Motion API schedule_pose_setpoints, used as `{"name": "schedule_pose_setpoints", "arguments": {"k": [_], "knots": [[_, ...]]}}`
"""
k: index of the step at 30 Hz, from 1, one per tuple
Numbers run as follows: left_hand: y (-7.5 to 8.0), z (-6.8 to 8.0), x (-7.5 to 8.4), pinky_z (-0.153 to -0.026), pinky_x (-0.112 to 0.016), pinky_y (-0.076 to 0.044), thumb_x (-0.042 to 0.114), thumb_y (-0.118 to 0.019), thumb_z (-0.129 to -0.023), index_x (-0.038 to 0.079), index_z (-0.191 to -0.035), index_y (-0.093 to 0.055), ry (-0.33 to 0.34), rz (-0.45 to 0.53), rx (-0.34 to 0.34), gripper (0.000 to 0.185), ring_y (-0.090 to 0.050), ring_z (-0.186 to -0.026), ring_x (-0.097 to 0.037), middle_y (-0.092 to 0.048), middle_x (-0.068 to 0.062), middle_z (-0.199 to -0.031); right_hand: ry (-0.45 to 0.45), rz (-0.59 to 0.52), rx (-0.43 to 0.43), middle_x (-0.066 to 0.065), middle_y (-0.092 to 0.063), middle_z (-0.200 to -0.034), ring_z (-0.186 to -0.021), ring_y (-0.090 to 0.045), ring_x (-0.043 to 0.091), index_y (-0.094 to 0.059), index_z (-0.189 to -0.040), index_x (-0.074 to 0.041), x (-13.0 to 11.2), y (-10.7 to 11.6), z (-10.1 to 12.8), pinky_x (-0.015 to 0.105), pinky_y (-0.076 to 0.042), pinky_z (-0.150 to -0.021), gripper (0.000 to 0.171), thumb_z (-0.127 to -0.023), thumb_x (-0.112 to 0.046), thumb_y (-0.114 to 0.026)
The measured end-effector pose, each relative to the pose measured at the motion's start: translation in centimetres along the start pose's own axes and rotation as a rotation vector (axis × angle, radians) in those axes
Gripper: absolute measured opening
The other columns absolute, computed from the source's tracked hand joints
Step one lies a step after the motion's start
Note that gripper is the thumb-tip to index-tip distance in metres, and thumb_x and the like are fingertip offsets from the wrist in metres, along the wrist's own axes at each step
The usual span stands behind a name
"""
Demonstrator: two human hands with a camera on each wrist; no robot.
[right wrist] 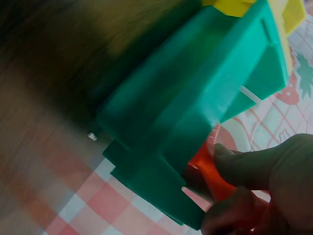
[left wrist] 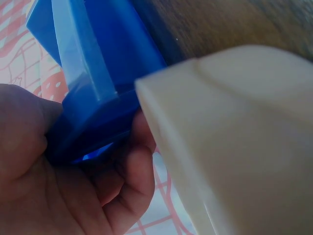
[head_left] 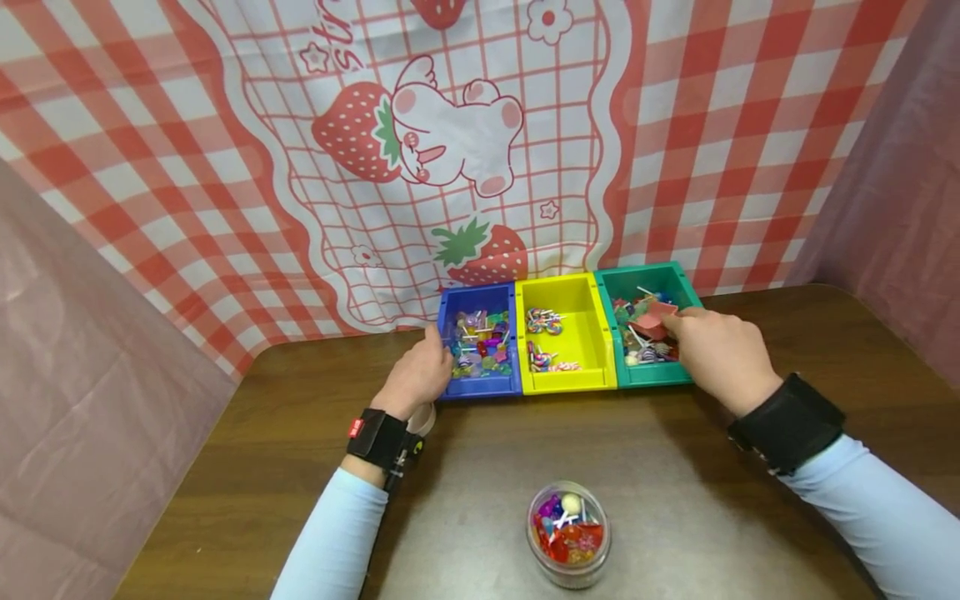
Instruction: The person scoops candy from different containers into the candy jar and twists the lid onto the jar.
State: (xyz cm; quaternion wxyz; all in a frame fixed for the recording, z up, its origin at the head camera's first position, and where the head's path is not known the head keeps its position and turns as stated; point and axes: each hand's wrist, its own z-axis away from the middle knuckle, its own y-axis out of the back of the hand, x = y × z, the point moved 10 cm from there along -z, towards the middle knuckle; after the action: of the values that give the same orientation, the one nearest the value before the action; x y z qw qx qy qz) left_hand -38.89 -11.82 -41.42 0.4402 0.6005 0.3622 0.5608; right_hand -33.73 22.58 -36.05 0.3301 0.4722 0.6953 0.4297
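Note:
My left hand (head_left: 418, 371) grips the left wall of a blue bin (head_left: 480, 387), its thumb and fingers wrapped about the edge in the left wrist view. Beads and small candy-like pieces fill much of that bin. Over the green bin (head_left: 681, 279) at the right, my right hand (head_left: 723, 354) pinches a salmon-red scoop (head_left: 651, 321). The scoop is among mixed small charms and lollipop shapes; the right wrist view shows its red handle (right wrist: 217, 176) between thumb and fingers. Between these two stands a yellow bin (head_left: 588, 321) with swirl lollipops and striped pieces along its left side.
A clear jar (head_left: 568, 575) partly filled with colourful pieces stands near the table's front. Beside my left wrist is a round pale object (head_left: 422, 419). A checked strawberry cloth (head_left: 660, 133) hangs right behind the bins, and pink curtains (head_left: 67, 350) border the wooden table (head_left: 300, 400).

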Motion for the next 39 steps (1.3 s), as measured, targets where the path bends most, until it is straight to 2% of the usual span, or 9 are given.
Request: {"name": "schedule_pose_setpoints", "arguments": {"k": [8,16,23,31,39], "knots": [[0.0,0.0,0.0,-0.079,-0.048,-0.05,0.022,-0.038,-0.105,-0.004,-0.137,-0.033,-0.011,-0.009,-0.003,0.042,-0.061,-0.087,-0.028,-0.061,-0.018,-0.103,-0.017,0.014,-0.001,0.023,-0.068,-0.091,-0.059,-0.056,0.033,-0.07,-0.119,0.001,-0.3,-1.1,-1.0,0.051,-0.052,-0.051,0.035,-0.084,-0.003,-0.076],[0.2,0.1,-0.1,-0.079,-0.049,-0.05,0.022,-0.038,-0.105,-0.004,-0.137,-0.033,-0.015,-0.012,0.001,0.042,-0.062,-0.087,-0.028,-0.061,-0.018,-0.102,-0.007,0.014,0.055,0.025,-0.069,-0.111,-0.078,-0.063,0.04,-0.071,-0.119,0.0,-0.4,-1.3,-1.6,0.055,-0.053,-0.055,0.032,-0.086,-0.002,-0.072],[0.0,0.0,-0.2,-0.082,-0.049,-0.051,0.021,-0.04,-0.104,-0.005,-0.137,-0.032,-0.019,-0.008,0.002,0.042,-0.063,-0.089,-0.03,-0.063,-0.02,-0.105,-0.026,-0.136,-0.023,0.021,-0.07,-0.106,-0.081,-0.06,0.034,-0.072,-0.117,0.001,0.1,-1.1,-1.7,0.056,-0.053,-0.077,0.034,-0.082,0.003,-0.075],[0.1,0.1,0.0,-0.083,-0.049,-0.051,0.021,-0.039,-0.105,-0.005,-0.138,-0.032,-0.027,-0.012,-0.001,0.043,-0.064,-0.092,-0.029,-0.063,-0.02,-0.108,-0.024,-0.271,0.017,0.018,-0.07,-0.099,-0.082,-0.055,0.032,-0.072,-0.114,0.001,1.3,0.0,-1.5,0.052,-0.048,-0.072,0.024,-0.091,0.003,-0.065],[0.0,0.1,0.1,-0.087,-0.049,-0.05,0.02,-0.038,-0.105,-0.006,-0.141,-0.028,-0.038,0.009,-0.019,0.045,-0.064,-0.098,-0.031,-0.062,-0.023,-0.113,0.03,-0.352,-0.016,0.016,-0.07,-0.103,-0.088,-0.053,0.031,-0.072,-0.112,0.0,2.3,0.5,-1.4,0.048,-0.043,-0.076,0.02,-0.093,0.004,-0.064]]}}
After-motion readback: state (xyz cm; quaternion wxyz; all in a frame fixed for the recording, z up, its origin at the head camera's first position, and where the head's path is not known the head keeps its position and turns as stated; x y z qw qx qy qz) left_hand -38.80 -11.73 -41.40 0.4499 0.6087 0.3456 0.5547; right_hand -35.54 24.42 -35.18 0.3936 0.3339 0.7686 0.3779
